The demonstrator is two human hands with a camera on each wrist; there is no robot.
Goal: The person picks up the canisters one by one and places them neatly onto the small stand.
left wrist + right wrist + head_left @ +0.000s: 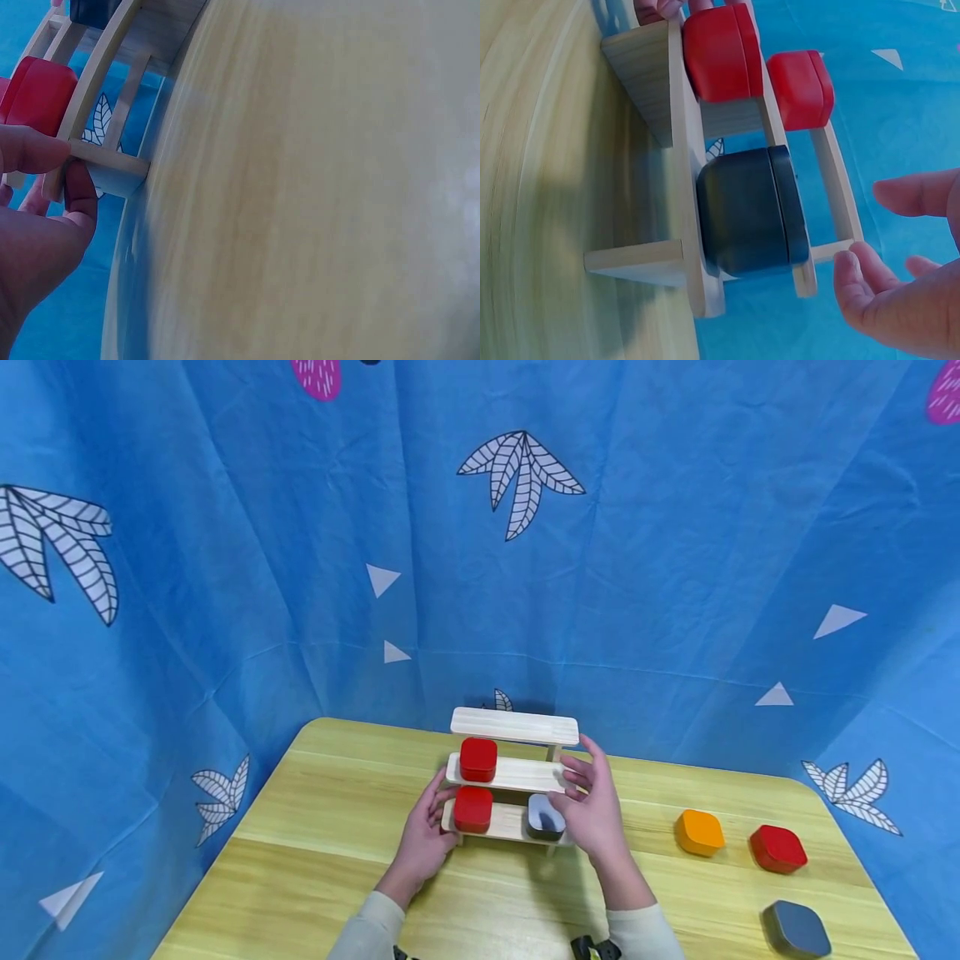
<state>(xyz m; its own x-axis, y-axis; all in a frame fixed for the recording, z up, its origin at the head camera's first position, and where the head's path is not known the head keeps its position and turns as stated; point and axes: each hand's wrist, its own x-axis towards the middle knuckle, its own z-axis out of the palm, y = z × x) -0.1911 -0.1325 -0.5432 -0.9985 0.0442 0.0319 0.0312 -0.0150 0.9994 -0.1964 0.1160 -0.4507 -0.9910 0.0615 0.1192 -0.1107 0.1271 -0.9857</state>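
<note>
A small three-tier wooden shelf rack (514, 727) stands near the table's back edge. One red box (478, 760) with rounded corners sits at the left of its middle tier. Directly below, on the lowest tier, is another red box (473, 810). A dark grey box (742, 214) occupies that tier's right end. My left hand (426, 842) pinches the left end of the lowest tier between thumb and fingers, as the left wrist view shows. Beside the rack's right side, my right hand (597, 814) is held with fingers spread and nothing in it, fingertips close to the middle tier.
To the right on the wooden table (337, 810) lie an orange box (700, 832), a red box (778, 848) and a grey box (797, 929). A blue patterned curtain (660, 568) hangs behind the table and along its sides.
</note>
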